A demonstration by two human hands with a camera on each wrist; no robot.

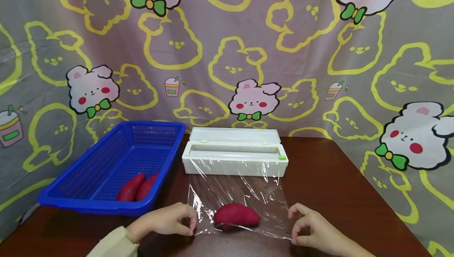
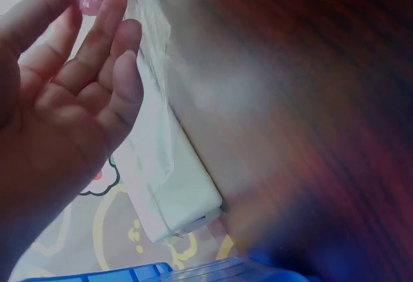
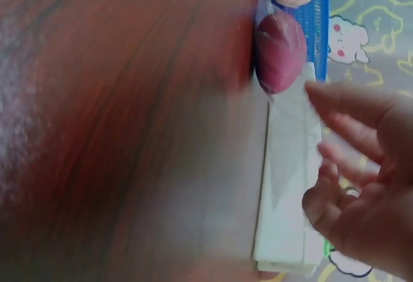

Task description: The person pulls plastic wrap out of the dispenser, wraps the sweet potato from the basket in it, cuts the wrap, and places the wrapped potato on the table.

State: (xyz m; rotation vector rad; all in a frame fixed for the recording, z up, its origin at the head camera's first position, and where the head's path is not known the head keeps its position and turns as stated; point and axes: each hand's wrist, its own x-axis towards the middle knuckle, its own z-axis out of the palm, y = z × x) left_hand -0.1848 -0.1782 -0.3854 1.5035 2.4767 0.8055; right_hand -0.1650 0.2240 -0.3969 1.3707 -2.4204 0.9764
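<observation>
A sheet of clear cling film [image 1: 244, 188] stretches toward me from a white cling film box [image 1: 235, 166]. My left hand [image 1: 173, 219] pinches its near left corner between thumb and fingertips. At the near right corner, my right hand [image 1: 313, 225] pinches the film's edge. Between both hands lies a red sweet potato [image 1: 237, 214], within the film's area; I cannot tell whether the film passes over or under it. In the right wrist view the sweet potato [image 3: 281, 53] appears beyond my right fingers [image 3: 352, 104]. The left wrist view shows my curved left fingers [image 2: 97, 50] near its end.
A blue plastic basket [image 1: 170, 162] stands at the left, with two red sweet potatoes [image 1: 131, 188] in its near end. The film box's lid [image 1: 234, 135] is raised at the back, and a green slider [image 1: 281, 157] sits at its right end. Patterned cloth hangs behind the brown table [image 1: 319, 174].
</observation>
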